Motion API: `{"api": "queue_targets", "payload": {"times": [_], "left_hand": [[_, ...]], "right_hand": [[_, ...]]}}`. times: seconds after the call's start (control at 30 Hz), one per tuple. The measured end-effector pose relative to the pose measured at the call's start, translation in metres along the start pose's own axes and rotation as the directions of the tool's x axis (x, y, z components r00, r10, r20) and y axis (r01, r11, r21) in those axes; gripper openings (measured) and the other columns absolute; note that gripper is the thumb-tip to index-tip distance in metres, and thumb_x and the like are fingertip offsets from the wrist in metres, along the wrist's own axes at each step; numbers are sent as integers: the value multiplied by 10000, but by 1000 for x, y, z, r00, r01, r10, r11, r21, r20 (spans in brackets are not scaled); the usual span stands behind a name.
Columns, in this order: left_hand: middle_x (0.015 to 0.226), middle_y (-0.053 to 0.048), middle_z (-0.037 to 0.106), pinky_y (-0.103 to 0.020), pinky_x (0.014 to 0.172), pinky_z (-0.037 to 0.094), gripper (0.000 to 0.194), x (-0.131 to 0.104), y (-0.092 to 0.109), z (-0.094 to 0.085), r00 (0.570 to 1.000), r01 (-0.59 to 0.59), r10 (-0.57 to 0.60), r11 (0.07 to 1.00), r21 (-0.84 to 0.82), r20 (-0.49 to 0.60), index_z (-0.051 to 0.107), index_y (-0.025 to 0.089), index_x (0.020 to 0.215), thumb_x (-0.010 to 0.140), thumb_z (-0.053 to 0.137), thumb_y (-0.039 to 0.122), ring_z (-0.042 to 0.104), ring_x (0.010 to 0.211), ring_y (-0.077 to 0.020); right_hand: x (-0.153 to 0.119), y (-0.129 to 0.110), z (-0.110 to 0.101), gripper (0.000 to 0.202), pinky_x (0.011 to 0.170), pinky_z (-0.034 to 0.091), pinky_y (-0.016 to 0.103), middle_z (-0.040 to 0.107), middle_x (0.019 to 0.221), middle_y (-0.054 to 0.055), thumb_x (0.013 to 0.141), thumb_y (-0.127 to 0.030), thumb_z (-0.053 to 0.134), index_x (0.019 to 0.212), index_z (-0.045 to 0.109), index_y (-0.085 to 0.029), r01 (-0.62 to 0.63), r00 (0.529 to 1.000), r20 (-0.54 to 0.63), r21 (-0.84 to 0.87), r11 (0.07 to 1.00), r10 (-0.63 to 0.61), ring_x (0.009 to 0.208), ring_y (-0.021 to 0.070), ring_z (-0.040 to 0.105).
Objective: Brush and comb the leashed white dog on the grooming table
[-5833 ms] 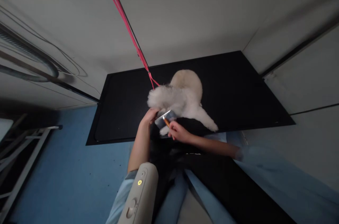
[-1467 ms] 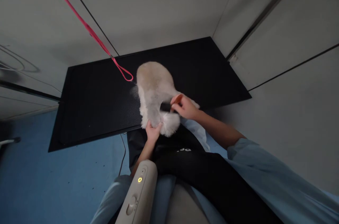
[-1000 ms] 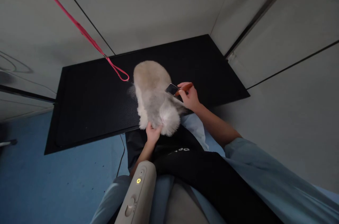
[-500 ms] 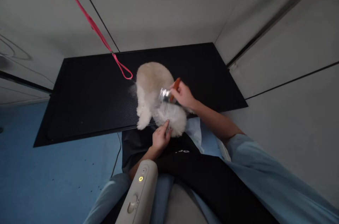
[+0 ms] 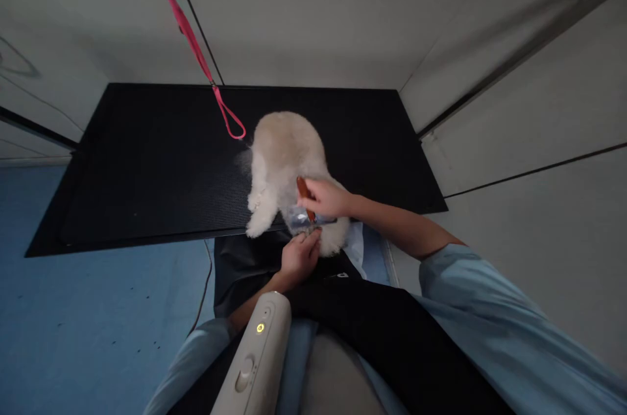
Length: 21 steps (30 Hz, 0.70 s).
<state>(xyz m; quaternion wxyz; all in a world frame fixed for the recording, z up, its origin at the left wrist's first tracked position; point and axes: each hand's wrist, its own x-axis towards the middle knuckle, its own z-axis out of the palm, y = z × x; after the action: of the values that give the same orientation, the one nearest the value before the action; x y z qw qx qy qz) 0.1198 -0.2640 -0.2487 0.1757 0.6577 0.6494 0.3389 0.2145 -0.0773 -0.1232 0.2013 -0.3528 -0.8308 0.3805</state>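
A fluffy white and cream dog (image 5: pixel 289 140) is on a black table, its near end reaching over the front edge towards my lap. My right hand (image 5: pixel 330 198) is closed around the brown handle of a slicker brush (image 5: pixel 306 196). The brush's shiny, wide head lies against the white fur at the dog's near end. Just below it, my left hand (image 5: pixel 300 257) presses its fingers into that fur, with the fingertips close to the brush head. The dog's face does not show.
The black table (image 5: pixel 147 160) has a textured top, with loose fur beside the dog. A pink loop lead (image 5: pixel 198 52) hangs down left of the dog. A pale device with a lit yellow button (image 5: pixel 260 328) stands close in front of me. A cord (image 5: pixel 203 291) runs down beside the blue floor.
My right hand has brought the brush down and slightly left, from the dog's side to the fur beside my left hand. The brush handle has turned. The view has shifted a little.
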Motion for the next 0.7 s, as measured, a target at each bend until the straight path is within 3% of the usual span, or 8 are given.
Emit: {"api": "queue_targets", "payload": {"times": [0.13, 0.17, 0.27, 0.3, 0.43, 0.53, 0.6, 0.7], "left_hand": [[789, -88, 692, -271, 717, 533, 355, 3, 4, 1, 1000, -9, 9, 1000, -16, -4, 727, 207, 1195, 923, 517, 297, 651, 729, -198], [792, -88, 696, -272, 720, 534, 349, 3, 5, 2, 1000, -13, 13, 1000, -27, 0, 730, 210, 1187, 921, 522, 296, 653, 728, -199], [809, -87, 705, -273, 741, 539, 331, 6, 9, 3, 1000, -11, 11, 999, -52, 8, 735, 224, 1167, 911, 536, 293, 655, 731, -199], [817, -88, 707, -274, 745, 540, 332, 7, 11, 4, 1000, -8, 8, 999, -50, 4, 733, 224, 1168, 910, 535, 291, 656, 734, -200], [818, -92, 717, -265, 731, 541, 352, 11, 18, 3, 999, -14, 14, 1000, -13, -30, 720, 213, 1195, 913, 521, 282, 664, 733, -198], [865, -102, 737, -275, 745, 549, 337, 15, 20, 4, 998, -43, 42, 999, -19, -44, 728, 204, 1164, 913, 513, 268, 683, 752, -204], [912, -107, 748, -287, 775, 554, 340, 16, 19, 6, 998, -45, 44, 998, -37, -41, 722, 204, 1166, 910, 505, 257, 696, 780, -209], [922, -109, 753, -298, 762, 556, 464, 14, 14, 4, 1000, 20, -22, 998, -60, -19, 617, 183, 1334, 886, 538, 276, 708, 779, -224]], "right_hand": [[7, -7, -9, 153, 667, 436, 316, 617, 761, 17, 896, -348, 567, 932, 567, -198, 13, 982, -187, -123, 992, -36, 689, 162, 559], [8, -9, -9, 157, 672, 436, 317, 624, 779, 20, 893, -349, 577, 940, 567, -200, 42, 988, -142, -137, 990, -61, 697, 164, 563], [12, -16, -7, 159, 615, 412, 306, 598, 692, 5, 855, -338, 635, 850, 560, -198, 103, 971, 233, -186, 977, -58, 607, 148, 527], [15, -18, -7, 161, 604, 406, 305, 593, 681, 6, 856, -335, 631, 837, 555, -194, 93, 965, 262, -220, 971, -33, 593, 146, 520], [29, -24, -12, 194, 686, 437, 327, 649, 854, 59, 902, -361, 561, 959, 556, -176, 53, 991, -96, -343, 938, -92, 720, 179, 581], [35, -25, -11, 206, 649, 427, 311, 629, 756, 22, 857, -408, 619, 888, 564, -212, 202, 969, 203, -331, 922, -140, 658, 165, 554], [41, -24, -9, 200, 614, 411, 306, 589, 674, 6, 860, -408, 607, 836, 554, -217, 183, 945, 319, -335, 924, -71, 607, 161, 530], [49, -19, -12, 188, 673, 426, 328, 625, 764, 48, 907, -369, 537, 919, 556, -182, 20, 999, -19, -406, 914, -30, 695, 195, 580]]}}
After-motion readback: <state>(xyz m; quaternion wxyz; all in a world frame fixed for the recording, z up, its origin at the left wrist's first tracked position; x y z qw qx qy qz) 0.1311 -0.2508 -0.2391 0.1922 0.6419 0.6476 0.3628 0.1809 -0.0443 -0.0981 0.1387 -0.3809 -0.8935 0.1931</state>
